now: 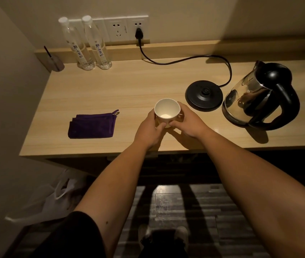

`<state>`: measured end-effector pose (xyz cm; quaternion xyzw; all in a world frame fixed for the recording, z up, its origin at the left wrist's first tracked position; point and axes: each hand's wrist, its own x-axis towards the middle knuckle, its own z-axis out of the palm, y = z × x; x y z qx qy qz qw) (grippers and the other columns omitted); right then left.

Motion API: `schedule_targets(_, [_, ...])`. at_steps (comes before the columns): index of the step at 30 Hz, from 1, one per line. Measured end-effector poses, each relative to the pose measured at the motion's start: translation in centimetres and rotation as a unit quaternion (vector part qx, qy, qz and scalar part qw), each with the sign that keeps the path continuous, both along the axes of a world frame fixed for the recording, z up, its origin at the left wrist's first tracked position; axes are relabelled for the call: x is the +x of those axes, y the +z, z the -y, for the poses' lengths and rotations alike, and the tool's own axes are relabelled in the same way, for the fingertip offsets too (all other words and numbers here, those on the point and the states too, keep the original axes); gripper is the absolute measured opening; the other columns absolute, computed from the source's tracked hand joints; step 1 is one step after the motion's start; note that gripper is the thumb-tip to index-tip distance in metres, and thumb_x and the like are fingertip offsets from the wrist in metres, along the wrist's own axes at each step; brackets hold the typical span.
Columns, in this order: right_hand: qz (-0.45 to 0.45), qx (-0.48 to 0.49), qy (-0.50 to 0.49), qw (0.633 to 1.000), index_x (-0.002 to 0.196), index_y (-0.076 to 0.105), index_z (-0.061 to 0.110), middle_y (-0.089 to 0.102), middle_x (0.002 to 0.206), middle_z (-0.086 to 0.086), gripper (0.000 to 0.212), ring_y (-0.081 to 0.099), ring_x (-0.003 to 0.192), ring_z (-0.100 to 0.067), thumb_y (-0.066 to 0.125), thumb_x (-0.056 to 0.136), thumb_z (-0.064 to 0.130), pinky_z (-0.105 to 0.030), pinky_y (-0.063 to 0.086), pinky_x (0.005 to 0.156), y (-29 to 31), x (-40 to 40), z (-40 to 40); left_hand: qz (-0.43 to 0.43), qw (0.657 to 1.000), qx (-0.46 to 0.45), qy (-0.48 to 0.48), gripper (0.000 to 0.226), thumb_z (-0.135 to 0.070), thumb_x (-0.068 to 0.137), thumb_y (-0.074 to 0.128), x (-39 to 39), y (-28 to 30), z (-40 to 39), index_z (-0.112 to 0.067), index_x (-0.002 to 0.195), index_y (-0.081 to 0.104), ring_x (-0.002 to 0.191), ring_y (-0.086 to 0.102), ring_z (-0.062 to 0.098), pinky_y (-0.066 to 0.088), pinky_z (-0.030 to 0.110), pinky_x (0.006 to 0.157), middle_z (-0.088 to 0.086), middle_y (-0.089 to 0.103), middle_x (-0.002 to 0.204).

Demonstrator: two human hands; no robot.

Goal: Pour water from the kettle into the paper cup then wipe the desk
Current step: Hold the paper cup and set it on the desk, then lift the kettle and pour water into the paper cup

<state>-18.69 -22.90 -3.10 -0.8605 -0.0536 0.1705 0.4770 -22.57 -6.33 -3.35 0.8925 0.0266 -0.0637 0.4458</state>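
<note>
Both hands (168, 127) wrap the paper cup (167, 110).

1. Both forearms bare to above the elbow; no watch, ring or band visible on the left hand (149, 130) or right hand (189, 122).
2. Black short sleeve (77, 233) on left upper arm.
3. Small dark mole on left forearm.
4. Dark trousers (163, 244), light-coloured shoes (182, 232).
</note>
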Motion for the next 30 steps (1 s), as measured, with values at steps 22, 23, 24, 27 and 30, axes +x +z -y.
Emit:
schedule_targets(22, [0.33,-0.373,0.105,0.861,0.144,0.035,0.013,0.036,0.151,-0.008,0.068,0.029,0.139,-0.025,0.056,0.089,0.047,-0.037,0.015,0.113,7.1,-2.2,8.4,-0.007,0.909,0.406,-0.091,0.095,-0.077,0.082,-0.002,1.3,-6.5,-4.1,-0.014,0.153,-0.001,0.147,-0.014,0.024,-0.005,0.053,0.116,0.01,-0.009,0.162])
schedule_targets(23, [0.34,-0.379,0.091,0.856,0.142,0.037,0.012,0.037,0.15,-0.009,0.066,0.029,0.139,-0.026,0.057,0.089,0.045,-0.039,0.016,0.113,7.6,-2.3,8.8,-0.005,0.909,0.406,-0.092,0.095,-0.077,0.083,-0.001,1.3,-6.4,-4.0,-0.013,0.153,0.0,0.147,-0.014,0.025,-0.005,0.053,0.116,0.01,-0.008,0.162])
schedule_targets(24, [0.349,-0.386,0.076,0.85,0.14,0.039,0.011,0.039,0.148,-0.011,0.064,0.03,0.138,-0.027,0.057,0.089,0.043,-0.04,0.017,0.113,8.1,-2.4,9.3,-0.005,0.909,0.405,-0.092,0.095,-0.076,0.083,0.0,1.3,-6.3,-4.0,-0.013,0.154,0.001,0.147,-0.013,0.025,-0.004,0.053,0.116,0.011,-0.008,0.162])
schedule_targets(27, [0.359,-0.409,0.011,0.839,0.137,0.043,0.009,0.041,0.146,-0.013,0.06,0.028,0.139,-0.03,0.057,0.089,0.042,-0.044,0.015,0.113,9.1,-2.6,11.6,-0.004,0.907,0.41,-0.096,0.094,-0.075,0.084,0.001,1.2,-6.1,-4.0,-0.012,0.154,0.004,0.147,-0.01,0.027,-0.001,0.054,0.116,0.012,-0.006,0.162])
schedule_targets(30, [0.34,-0.43,-0.099,0.831,0.141,0.038,0.011,0.034,0.151,-0.012,0.064,0.019,0.142,-0.03,0.057,0.088,0.042,-0.046,0.009,0.115,9.1,-2.9,14.5,-0.002,0.905,0.414,-0.096,0.096,-0.076,0.084,0.001,1.3,-6.0,-4.1,-0.011,0.153,0.005,0.147,-0.009,0.028,0.001,0.055,0.116,0.013,-0.004,0.162])
